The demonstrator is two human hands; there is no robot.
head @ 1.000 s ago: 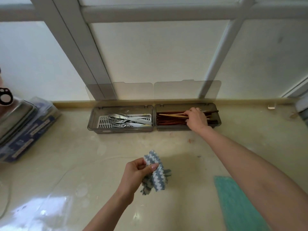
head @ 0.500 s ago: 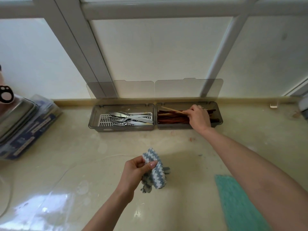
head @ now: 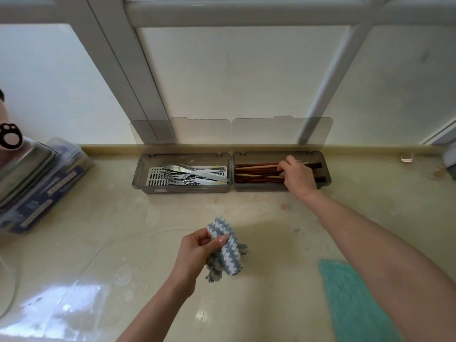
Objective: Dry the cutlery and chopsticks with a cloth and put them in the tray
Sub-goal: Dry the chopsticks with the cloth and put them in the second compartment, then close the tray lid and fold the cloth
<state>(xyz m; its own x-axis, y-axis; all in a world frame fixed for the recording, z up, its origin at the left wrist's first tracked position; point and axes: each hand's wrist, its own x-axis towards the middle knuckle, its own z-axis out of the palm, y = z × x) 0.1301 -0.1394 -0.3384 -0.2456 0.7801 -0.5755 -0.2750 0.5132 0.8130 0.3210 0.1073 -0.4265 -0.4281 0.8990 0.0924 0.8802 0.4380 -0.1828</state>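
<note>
A grey two-compartment tray [head: 182, 190] stands against the window ledge with its clear lids up. Metal forks, spoons and knives [head: 197, 174] lie in its left compartment. Dark and pale wooden chopsticks [head: 256, 172] fill the right compartment. My right hand [head: 298, 175] reaches into that right compartment, fingers curled down among the chopsticks. Nearer to me, above the counter, my left hand [head: 195, 255] grips a bunched blue-and-white striped cloth [head: 228, 253].
A teal towel [head: 355, 302] lies on the counter at the lower right. At the left edge stands a stack of a metal tray and blue-labelled packages [head: 37, 183]. Window frames rise directly behind the cutlery tray. Clear plastic sheeting [head: 56, 304] covers the near left counter.
My right hand has lowered the pale chopsticks flat into the right compartment among the others. The left hand with the cloth has stayed where it was.
</note>
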